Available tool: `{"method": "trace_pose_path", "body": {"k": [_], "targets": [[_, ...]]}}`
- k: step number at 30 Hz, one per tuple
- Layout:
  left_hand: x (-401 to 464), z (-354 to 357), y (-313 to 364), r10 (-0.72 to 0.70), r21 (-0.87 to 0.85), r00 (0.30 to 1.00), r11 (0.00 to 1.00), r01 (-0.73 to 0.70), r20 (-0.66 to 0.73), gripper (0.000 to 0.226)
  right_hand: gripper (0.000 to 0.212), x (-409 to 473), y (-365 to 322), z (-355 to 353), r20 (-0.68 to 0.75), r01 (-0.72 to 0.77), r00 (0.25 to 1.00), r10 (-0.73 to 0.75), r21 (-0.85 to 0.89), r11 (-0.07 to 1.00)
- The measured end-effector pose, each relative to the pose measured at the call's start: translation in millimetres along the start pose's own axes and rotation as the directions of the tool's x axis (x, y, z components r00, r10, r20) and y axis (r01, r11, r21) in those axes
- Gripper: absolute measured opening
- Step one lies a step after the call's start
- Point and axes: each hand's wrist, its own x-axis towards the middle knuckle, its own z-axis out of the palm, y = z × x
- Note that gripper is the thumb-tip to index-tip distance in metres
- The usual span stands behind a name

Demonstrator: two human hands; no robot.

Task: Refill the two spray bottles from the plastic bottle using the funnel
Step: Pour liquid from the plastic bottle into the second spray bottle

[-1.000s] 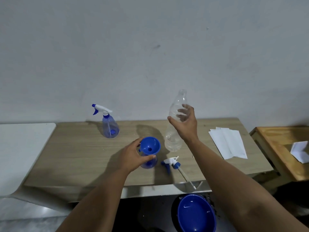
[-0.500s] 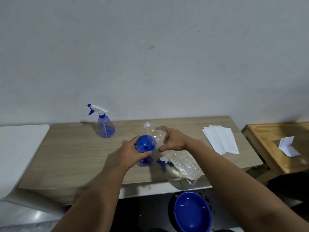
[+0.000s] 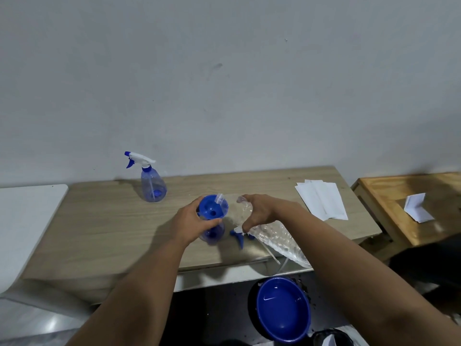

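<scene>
My right hand (image 3: 259, 213) grips the clear plastic bottle (image 3: 277, 242), tipped over with its mouth at the rim of the blue funnel (image 3: 212, 208). The funnel sits in the neck of an open blue spray bottle (image 3: 212, 234) on the wooden table (image 3: 104, 226). My left hand (image 3: 190, 222) holds that bottle's neck just below the funnel. Its removed spray head (image 3: 240, 234) lies on the table beside it, partly hidden by the tipped bottle. A second spray bottle (image 3: 151, 184) with its trigger head on stands upright at the back left.
White papers (image 3: 321, 199) lie at the table's right end. A blue bowl (image 3: 283, 309) sits on the floor below the front edge. A second wooden table (image 3: 409, 208) with a folded paper stands to the right, a white surface (image 3: 27, 221) to the left.
My right hand lifted the plastic bottle from upright and tipped it leftward until its mouth reached the funnel. My left hand stayed at the funnel bottle.
</scene>
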Motion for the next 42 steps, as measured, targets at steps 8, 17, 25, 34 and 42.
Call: {"method": "trace_pose_path", "body": {"k": [8,17,25,34,42], "targets": [[-0.2,0.3,-1.3,-0.031,0.026,1.000,0.999,0.031,0.002,0.071,0.108,-8.8,-9.4,-7.8,0.039,-0.048,0.998,0.051,-0.077,0.996],[-3.1,-3.5,5.6,-0.072,0.033,0.997,0.997,0.072,0.005,0.075,0.112,-11.8,-17.4,-10.8,0.066,-0.072,0.994,0.081,-0.129,0.989],[-3.2,-5.0,7.8,-0.072,0.047,0.997,0.996,0.071,0.022,0.070,0.110,-15.7,-21.1,-10.9,0.071,-0.075,0.994,0.087,-0.162,0.984],[-4.1,-6.1,7.1,-0.052,0.033,0.998,0.998,0.051,0.033,0.061,0.112,-13.9,-23.7,-11.9,0.072,-0.056,0.995,0.072,-0.208,0.977],[-4.6,-7.0,8.2,-0.046,0.015,0.998,0.999,0.045,0.039,0.068,0.112,-14.0,-24.5,-11.6,0.077,-0.067,0.993,0.085,-0.215,0.974]]}}
